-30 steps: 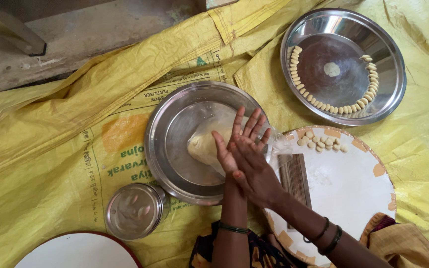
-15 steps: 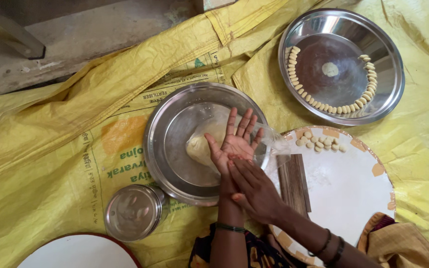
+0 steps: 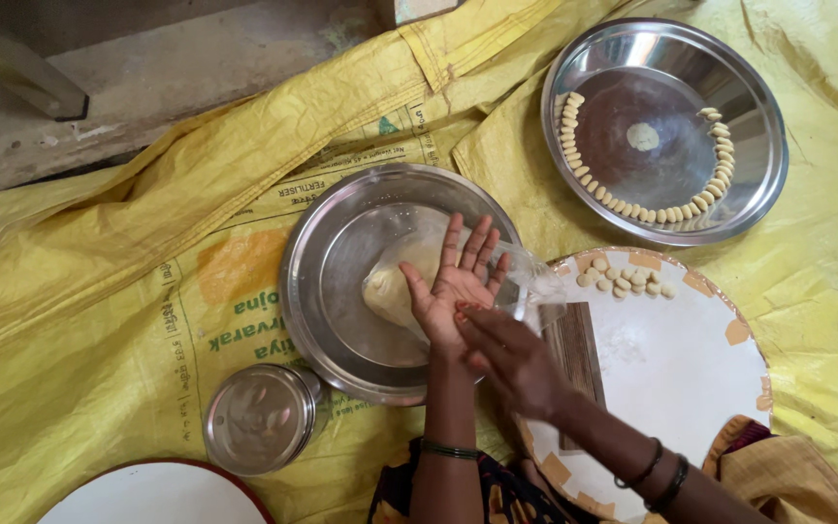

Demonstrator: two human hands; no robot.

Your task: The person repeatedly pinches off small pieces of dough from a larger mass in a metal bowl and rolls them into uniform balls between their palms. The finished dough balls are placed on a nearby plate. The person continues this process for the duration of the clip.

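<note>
The left hand [image 3: 458, 286] lies palm up, fingers spread and apart, over the steel bowl-plate [image 3: 327, 252]; the right hand [image 3: 506, 354] lays its fingertips flat across the left palm's heel, clamped on nothing, and whether a bit of dough sits between them I cannot tell. Just under the left hand rests the pale dough lump [image 3: 395, 286], smooth and rounded, inside a clear plastic bag [image 3: 531, 281] whose loose end trails toward the round white board [image 3: 671, 369].

Beneath everything spreads a yellow woven sack [image 3: 128, 272] with green lettering and an orange patch. A small lidded steel tin [image 3: 262, 417] stands near the plate. On the board lie small dough pellets [image 3: 625, 279]; more ring the far steel plate [image 3: 666, 126].

A moment ago the right hand lay higher along the left palm; it has slid down toward the wrist.
</note>
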